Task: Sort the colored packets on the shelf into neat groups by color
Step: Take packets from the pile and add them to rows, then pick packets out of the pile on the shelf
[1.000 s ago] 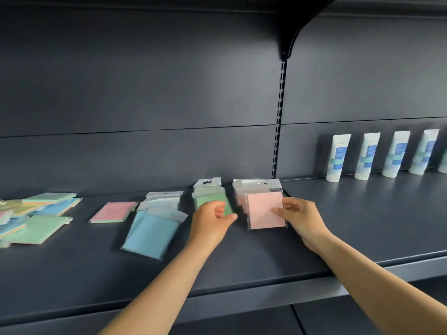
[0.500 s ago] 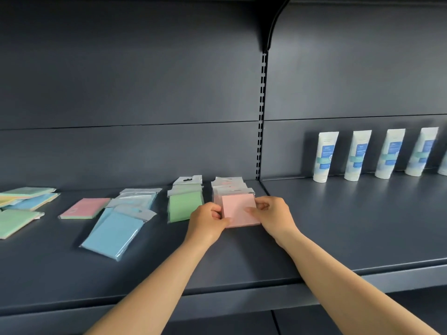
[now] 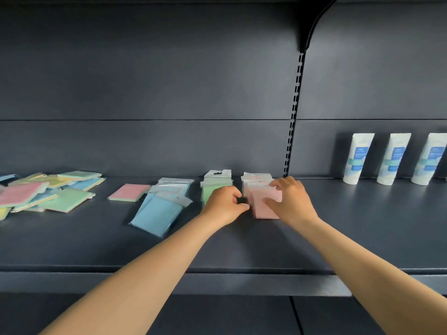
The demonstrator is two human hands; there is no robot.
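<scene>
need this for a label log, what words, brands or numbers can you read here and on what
None can be read.
White tubes: blue label panels carry print, too small and blurred.
Pink packets: no print legible.
Green packets, blue packets: white header cards, no legible print.

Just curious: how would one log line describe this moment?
stage: squaring pink stack | left hand: at its edge | right hand: on it | unsorted pile: waiting

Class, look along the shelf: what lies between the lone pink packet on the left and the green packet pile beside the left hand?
In the head view, the blue packet pile lies between the lone pink packet and the green packet pile, fanned toward the shelf's front edge.
</scene>
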